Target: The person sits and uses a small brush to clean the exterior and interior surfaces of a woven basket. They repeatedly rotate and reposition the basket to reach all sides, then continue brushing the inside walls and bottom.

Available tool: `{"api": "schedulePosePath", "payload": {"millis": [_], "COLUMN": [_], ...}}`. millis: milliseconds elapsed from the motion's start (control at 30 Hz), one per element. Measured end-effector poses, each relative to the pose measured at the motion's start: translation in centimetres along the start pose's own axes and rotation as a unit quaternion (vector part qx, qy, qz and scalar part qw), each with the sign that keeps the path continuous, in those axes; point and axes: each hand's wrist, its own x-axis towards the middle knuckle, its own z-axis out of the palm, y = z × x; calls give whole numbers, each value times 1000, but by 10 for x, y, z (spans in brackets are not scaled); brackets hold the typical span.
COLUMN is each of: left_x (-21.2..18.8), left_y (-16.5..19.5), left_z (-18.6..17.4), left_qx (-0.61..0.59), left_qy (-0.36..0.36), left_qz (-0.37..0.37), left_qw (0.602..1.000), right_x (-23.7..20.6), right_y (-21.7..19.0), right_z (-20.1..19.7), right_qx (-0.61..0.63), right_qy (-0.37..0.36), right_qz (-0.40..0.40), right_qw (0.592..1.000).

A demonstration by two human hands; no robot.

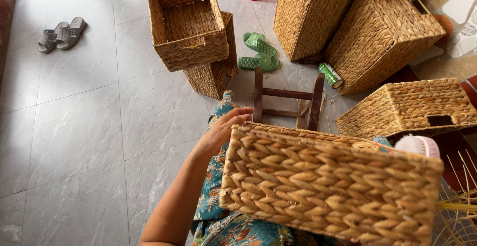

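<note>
Head view, looking down at a seated person's lap. A rectangular woven basket (328, 189) of plaited golden-brown fibre rests across the knees, near and right of centre, its long side wall facing the camera. The left hand (223, 129) curls its fingers over the basket's far left corner, gripping the rim. The right hand is hidden behind the basket, so whether it grips or lies loose cannot be told. A pink-handled brush (422, 144) shows just above the basket's far right edge. Steadying such a basket seems best done with a firm corner hold that spares the plaiting from crushing, the weight kept on the lap.

The floor (84, 127) is of large grey tiles. Far from the person stand two stacked open baskets (191, 27) at centre and several overturned baskets (377, 32) at right. A dark wooden stool frame (285, 99) lies just beyond the knees, with green sandals (258, 52), a green can (330, 74) and, far left, grey sandals (62, 35). Loose fibre strands (459, 209) lie at the near right.
</note>
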Motion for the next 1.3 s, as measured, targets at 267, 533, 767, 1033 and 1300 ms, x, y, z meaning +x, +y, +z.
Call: {"api": "schedulePosePath", "payload": {"millis": [267,533,767,1033,1300], "left_x": [16,41,50,42,17], "left_y": [6,-30,-1,-30,-70], "left_z": [21,22,30,43,54], "left_qx": [-100,-62,-92,-110,5], "left_qy": [22,88,141,156,212], "left_qz": [221,79,-14,265,246], "left_qw": [970,991,986,945,946], "right_x": [3,-14,-4,2,-20], "right_y": [-18,8,-7,-14,-16], "right_z": [-32,11,24,44,66], "right_qx": [96,65,3,-168,-304], "right_qy": [-101,-17,-25,25,85], "right_qz": [0,-5,-46,-90,-121], "right_qw": [990,998,999,981,941]}}
